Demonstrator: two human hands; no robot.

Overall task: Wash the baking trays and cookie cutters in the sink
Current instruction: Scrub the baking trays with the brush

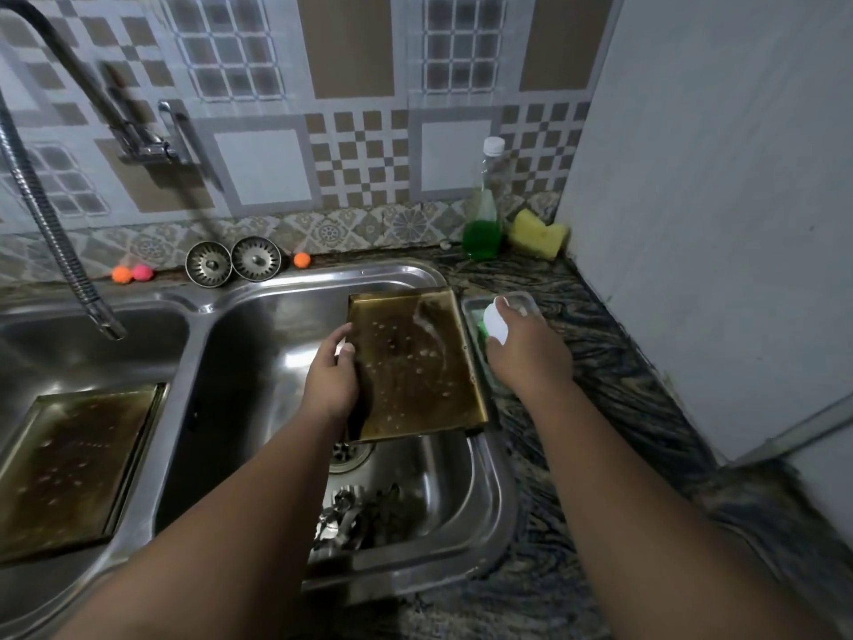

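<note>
Over the sink (497, 482), left hand (330, 381) gripped a wet baking tray (415, 362) that might slip; right hand (526, 358) pinched a white lump (496, 321).

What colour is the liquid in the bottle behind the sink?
Green, in the clear bottle; head view shows it.

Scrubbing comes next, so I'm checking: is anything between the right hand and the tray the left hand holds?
Nothing visible: the right hand, gripping a white object, is right beside the tray held by the left hand.
</note>
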